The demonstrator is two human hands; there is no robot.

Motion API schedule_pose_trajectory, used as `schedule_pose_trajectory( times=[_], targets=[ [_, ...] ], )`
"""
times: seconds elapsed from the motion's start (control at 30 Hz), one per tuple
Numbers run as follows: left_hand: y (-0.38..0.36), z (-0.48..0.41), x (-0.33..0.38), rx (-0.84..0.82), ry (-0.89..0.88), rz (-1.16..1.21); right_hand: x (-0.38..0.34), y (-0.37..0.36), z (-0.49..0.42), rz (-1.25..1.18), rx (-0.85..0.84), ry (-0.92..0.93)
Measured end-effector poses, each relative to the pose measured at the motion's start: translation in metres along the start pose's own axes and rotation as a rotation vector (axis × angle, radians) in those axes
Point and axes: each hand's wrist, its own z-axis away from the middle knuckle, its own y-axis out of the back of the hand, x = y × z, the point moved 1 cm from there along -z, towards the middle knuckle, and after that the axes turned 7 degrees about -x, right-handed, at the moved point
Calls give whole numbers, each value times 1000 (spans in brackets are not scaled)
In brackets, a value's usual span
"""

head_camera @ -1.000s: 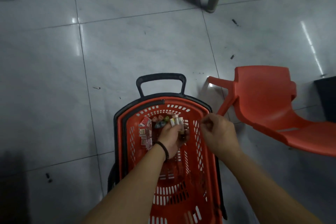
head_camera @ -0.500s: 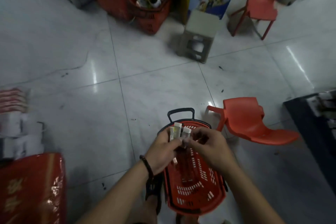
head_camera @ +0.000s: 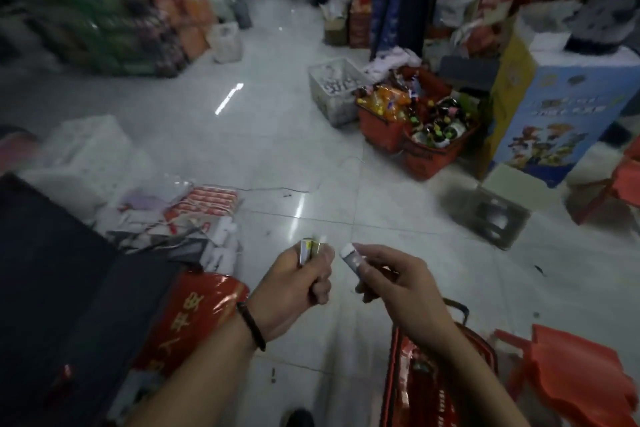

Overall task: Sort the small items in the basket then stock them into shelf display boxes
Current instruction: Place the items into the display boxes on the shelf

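Observation:
My left hand [head_camera: 298, 282] grips a few small boxed items [head_camera: 309, 248], white and yellow, whose tops stick up above my fist. Just to the right, my right hand [head_camera: 391, 284] pinches one small white and grey item [head_camera: 350, 256] between thumb and fingers. Both hands are raised over the tiled floor, a short gap apart. The red shopping basket [head_camera: 398, 378] stands on the floor below my right forearm, which hides most of it; its contents are blurred.
A red plastic chair [head_camera: 575, 371] lies beside the basket at the lower right. A dark counter [head_camera: 52, 288] and a red bag [head_camera: 194, 315] are at the left, with packaged goods [head_camera: 204, 204] behind. Red baskets of bottles [head_camera: 422, 128] and a grey stool [head_camera: 491, 215] stand further off.
The view has swung up from the basket to the shop floor. Both hands have lifted out of the basket and parted, my right hand now holding one item taken from the left hand's bunch.

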Motion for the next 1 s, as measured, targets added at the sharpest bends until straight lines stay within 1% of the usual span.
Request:
schedule_pose_trajectory(
  times=[0.13, 0.27, 0.37, 0.43, 0.5, 0.57, 0.63, 0.67, 0.73, 0.83, 1.0],
  targets=[
    [41, 93, 52, 199, -203, 8, -57, -82, -5, 70, -195, 108],
    [99, 200, 79, 367, -282, 65, -104, -185, -2, 108, -393, 202],
    [153, 286, 93, 505, -379, -12, -140, -276, 14, 185, -524, 295],
    [192, 350, 97, 618, -428, -68, -162, -344, 29, 276, -569, 384],
    [228, 413, 101, 709, -460, -63, -182, -414, 48, 378, -543, 539],
    [263, 472, 103, 789, -497, -21, -195, -484, 65, 461, -519, 791],
    [294, 528, 106, 857, -521, 55, -202, -551, 80, 491, -561, 987],
    [308, 556, 105, 887, -525, 98, -205, -583, 88, 477, -593, 1038],
    [331, 609, 102, 940, -515, 165, -209, -640, 102, 435, -654, 1083],
    [363, 678, 89, 1083, -506, 195, -216, -718, 122, 371, -765, 1061],
    [410, 766, 65, 1387, -642, 228, -234, -826, 144, 352, -921, 1060]
  ],
)
